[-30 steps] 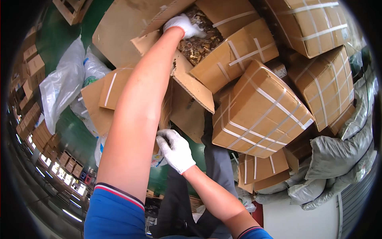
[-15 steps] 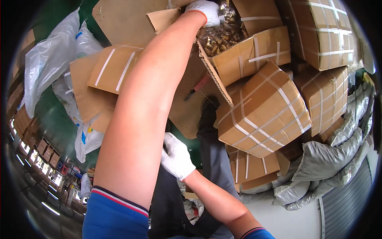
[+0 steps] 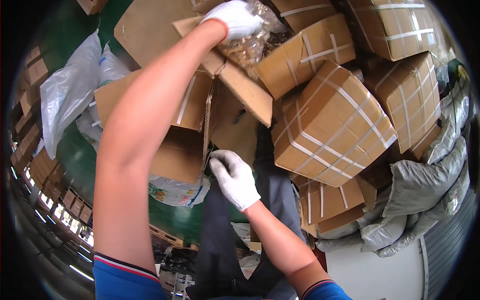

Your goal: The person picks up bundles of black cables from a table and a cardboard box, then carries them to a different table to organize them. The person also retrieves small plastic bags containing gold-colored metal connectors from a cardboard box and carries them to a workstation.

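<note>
My left hand [image 3: 235,21], in a white knit glove with an orange cuff, is closed on a clear plastic bag [image 3: 257,45] with brownish-gold pieces in it. The bag sits in the mouth of an open cardboard box [image 3: 295,60] at the top of the view; the hand hides part of it. Lower down, my right hand [image 3: 236,181], also gloved in white, is open with fingers bent and the thumb apart. Its fingertips are close to the edge of a second open cardboard box [image 3: 177,155]; I cannot tell whether they touch it.
Strapped cardboard boxes [image 3: 332,125] are piled to the right, above silver-grey sacks [image 3: 417,187]. White plastic sacks [image 3: 72,92] stand on the green floor [image 3: 72,160] at the left. A flattened cardboard sheet [image 3: 150,30] lies at the back.
My left hand has drawn the plastic bag up and toward the left, over the box flap. My right hand has risen slightly, and my view has shifted so the second box's opening shows.
</note>
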Motion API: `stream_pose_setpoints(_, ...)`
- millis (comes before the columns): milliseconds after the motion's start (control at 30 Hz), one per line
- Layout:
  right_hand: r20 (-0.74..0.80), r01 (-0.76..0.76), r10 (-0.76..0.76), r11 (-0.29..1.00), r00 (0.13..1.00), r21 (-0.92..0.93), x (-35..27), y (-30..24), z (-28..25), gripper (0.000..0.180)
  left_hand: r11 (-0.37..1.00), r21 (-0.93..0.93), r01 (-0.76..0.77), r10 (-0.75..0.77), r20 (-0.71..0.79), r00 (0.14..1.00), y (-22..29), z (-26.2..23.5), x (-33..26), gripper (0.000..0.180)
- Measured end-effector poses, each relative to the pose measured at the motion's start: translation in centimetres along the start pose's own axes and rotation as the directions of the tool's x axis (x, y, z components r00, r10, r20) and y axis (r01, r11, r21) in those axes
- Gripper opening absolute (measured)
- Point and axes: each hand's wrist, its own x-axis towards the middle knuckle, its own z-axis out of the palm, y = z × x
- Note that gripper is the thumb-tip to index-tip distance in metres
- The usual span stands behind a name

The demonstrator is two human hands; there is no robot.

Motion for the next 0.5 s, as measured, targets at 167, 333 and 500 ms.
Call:
stream_pose_setpoints(167,-0.066,-0.048,0.078,0.925,0.995,0.378,0.9,1.0,-1.7,0.025,0.937,-0.349,0.007,-0.018,-0.028,0.999,2.0,-3.4,-10.0,0.040)
stream_pose_setpoints(333,-0.183,0.037,0.178,0.613,0.967,0.790,1.9,0.3,-3.5,0.045,0.797,-0.591,0.128,-0.087,0.097,0.992,5.3,-7.4,-20.1,0.030)
stream_pose_setpoints(500,0.106,-0.052,-0.189,0.271,0.976,0.961,2.5,1.0,-3.7,0.096,0.880,-0.460,0.116,-0.099,0.062,0.993,9.9,-7.3,-27.2,0.016)
